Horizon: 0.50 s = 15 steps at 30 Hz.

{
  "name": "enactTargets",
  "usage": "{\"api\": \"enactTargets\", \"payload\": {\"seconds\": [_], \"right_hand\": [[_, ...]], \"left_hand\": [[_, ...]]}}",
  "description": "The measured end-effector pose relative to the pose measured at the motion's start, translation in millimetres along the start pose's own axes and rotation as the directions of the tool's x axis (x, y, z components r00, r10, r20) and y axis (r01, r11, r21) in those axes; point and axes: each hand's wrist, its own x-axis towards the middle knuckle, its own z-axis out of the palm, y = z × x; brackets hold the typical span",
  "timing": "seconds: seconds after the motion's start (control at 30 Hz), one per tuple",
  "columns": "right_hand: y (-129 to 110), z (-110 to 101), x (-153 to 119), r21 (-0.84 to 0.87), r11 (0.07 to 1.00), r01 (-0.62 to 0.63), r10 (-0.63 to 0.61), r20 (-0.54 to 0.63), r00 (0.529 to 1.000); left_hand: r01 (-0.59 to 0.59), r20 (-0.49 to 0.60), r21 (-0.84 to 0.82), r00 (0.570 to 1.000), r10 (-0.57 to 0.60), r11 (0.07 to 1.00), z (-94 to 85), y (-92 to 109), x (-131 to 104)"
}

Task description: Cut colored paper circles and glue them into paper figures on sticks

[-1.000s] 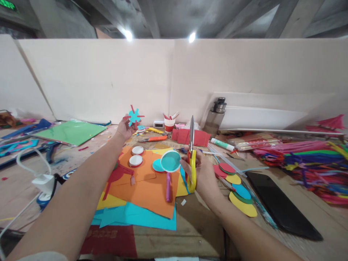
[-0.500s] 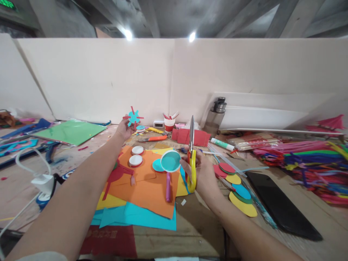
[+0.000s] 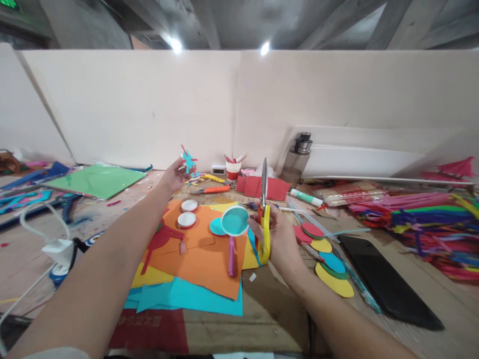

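At the far left of the work area, my left hand [image 3: 175, 174] is closed on a light-blue paper cutout [image 3: 189, 162] with narrow red strips sticking out from it. My right hand [image 3: 279, 232] grips yellow-handled scissors [image 3: 264, 224], their blades pointing straight up. Its thumb touches the rim of a round, white-edged piece with a turquoise face [image 3: 235, 221]; whether this is a cup or a lid I cannot tell. Beneath it lie a purple marker [image 3: 231, 259] and a blue paper disc [image 3: 217, 227] on orange paper [image 3: 202, 269]. Two white-topped round lids [image 3: 186, 220] sit to the left.
A red paper spider-like cutout [image 3: 159, 242] lies on the orange sheet. Behind are an orange-handled cutter [image 3: 216, 189], a cup of pens [image 3: 233, 170] and a bottle [image 3: 297, 158]. Coloured paper discs [image 3: 334, 284], a black phone [image 3: 389, 281] and pipe cleaners [image 3: 430, 219] lie right.
The light-blue cutout in my left hand has turned, so its face now looks narrower, and has shifted slightly right. My right hand and the scissors stay nearly still.
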Motion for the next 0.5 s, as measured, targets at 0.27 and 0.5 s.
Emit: {"api": "enactTargets", "payload": {"seconds": [0.27,0.5], "right_hand": [[2.5,-2.6,1.2,-0.056,0.997,0.057,-0.056,0.024,0.998],[1.8,-5.3,5.4,-0.129,0.986,0.108,-0.109,0.003,0.994]], "left_hand": [[-0.027,0.224,-0.049,0.974,0.037,0.998,30.3,7.6,-31.9],[0.018,0.279,0.005,0.960,-0.019,1.000,66.2,12.3,-68.3]]}}
